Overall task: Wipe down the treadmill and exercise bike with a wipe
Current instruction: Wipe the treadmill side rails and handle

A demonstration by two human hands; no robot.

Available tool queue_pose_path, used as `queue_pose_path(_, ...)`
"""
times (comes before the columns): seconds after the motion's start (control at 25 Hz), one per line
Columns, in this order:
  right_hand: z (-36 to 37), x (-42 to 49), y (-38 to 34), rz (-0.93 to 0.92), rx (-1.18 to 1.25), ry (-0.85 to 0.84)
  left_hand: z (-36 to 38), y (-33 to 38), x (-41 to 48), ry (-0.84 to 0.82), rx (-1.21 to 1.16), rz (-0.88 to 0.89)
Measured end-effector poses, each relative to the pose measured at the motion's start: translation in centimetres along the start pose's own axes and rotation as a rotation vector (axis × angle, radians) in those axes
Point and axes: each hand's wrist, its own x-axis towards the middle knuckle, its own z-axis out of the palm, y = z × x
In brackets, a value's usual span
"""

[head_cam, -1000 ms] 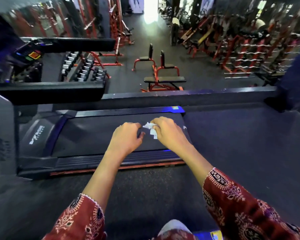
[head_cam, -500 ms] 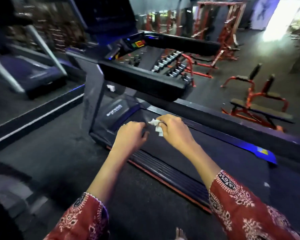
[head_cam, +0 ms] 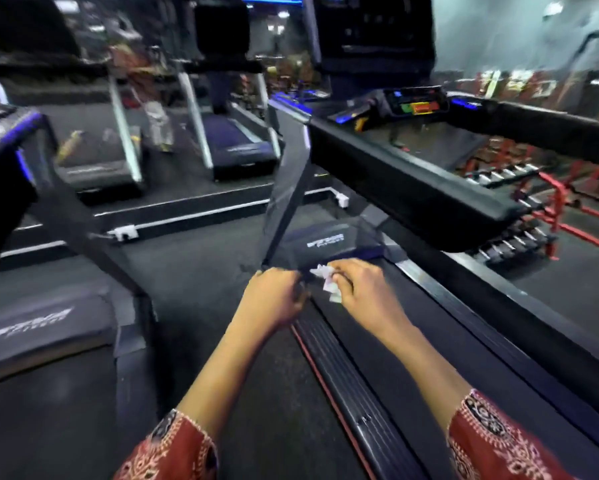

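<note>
two red patterned sleeves [head_cam: 173, 452] come in from the near edge, and both are cut off by the frame. the left hand [head_cam: 274, 296] is over the left side rail [head_cam: 343, 382] of the treadmill [head_cam: 429, 358]. its fingers are curled inward but blurred, so i cannot tell if they hold something or only touch the rail. the right hand [head_cam: 364, 289] is just beside it, over the belt. its fingers and thumb pinch one small crumpled white wipe [head_cam: 325, 277]. the wipe is between the two hands, at the far end of the belt, just before the dark motor cover [head_cam: 325, 242]. whether the wipe touches the treadmill is hard to see.

a slanted post [head_cam: 287, 202] goes up from the left corner of the cover. at the right, a thick black handrail [head_cam: 412, 192] crosses above the belt and hides part of it. behind it is the console [head_cam: 415, 107], with small coloured buttons too blurred to read.

i count four treadmills: this one, a second treadmill [head_cam: 38, 327] at the near left, cut off by the edge, then a third treadmill [head_cam: 97, 161] and a fourth treadmill [head_cam: 239, 143] far on the left. at the far right, a red rack [head_cam: 550, 209] with rows of dumbbells is partly hidden under the handrail. the dumbbells are too blurred to count.
</note>
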Motion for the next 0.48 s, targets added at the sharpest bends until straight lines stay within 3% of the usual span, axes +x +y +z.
queue_pose_path(0.12, 3.4, 4.6, -0.5, -0.084, 0.102, 0.013, -0.1, -3.5, 0.3, -0.007, 0.057, -0.139)
queue_pose_path(0.24, 9.1, 9.5, -3.0, -0.232, 0.196, -0.086, -0.3, -9.1, 0.2, -0.038, 0.112, -0.316)
queue_pose_path(0.48, 18.2, 17.3, -13.4, -0.521, 0.51, -0.195, -4.4, -18.0, -3.1, 0.135, 0.231, -0.629)
